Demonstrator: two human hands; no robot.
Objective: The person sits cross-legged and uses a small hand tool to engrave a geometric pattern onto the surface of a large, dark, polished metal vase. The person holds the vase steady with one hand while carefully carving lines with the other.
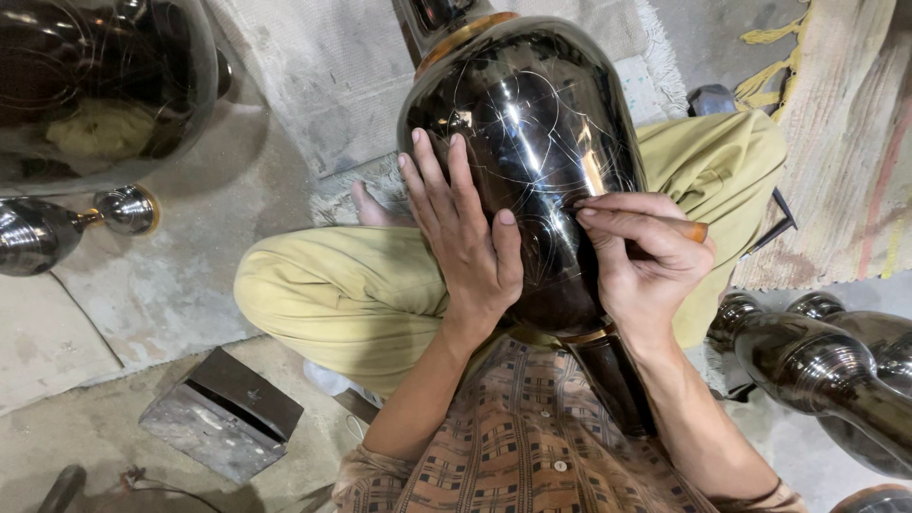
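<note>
Two hands, left hand (467, 242) and right hand (646, 256), on dark vase (532, 133), neck pointing away.

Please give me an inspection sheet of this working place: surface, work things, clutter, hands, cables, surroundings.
Surface: bare concrete floor, rugs at the top and right.
Work things: dark glossy vase with scratched lines, lying across the lap; thin engraving tool.
Clutter: metal block on the floor.
Hands: left hand flat on the vase; right hand pinches the tool, tip at the vase.
Cables: nothing seen.
Surroundings: more dark vases left and right.
</note>
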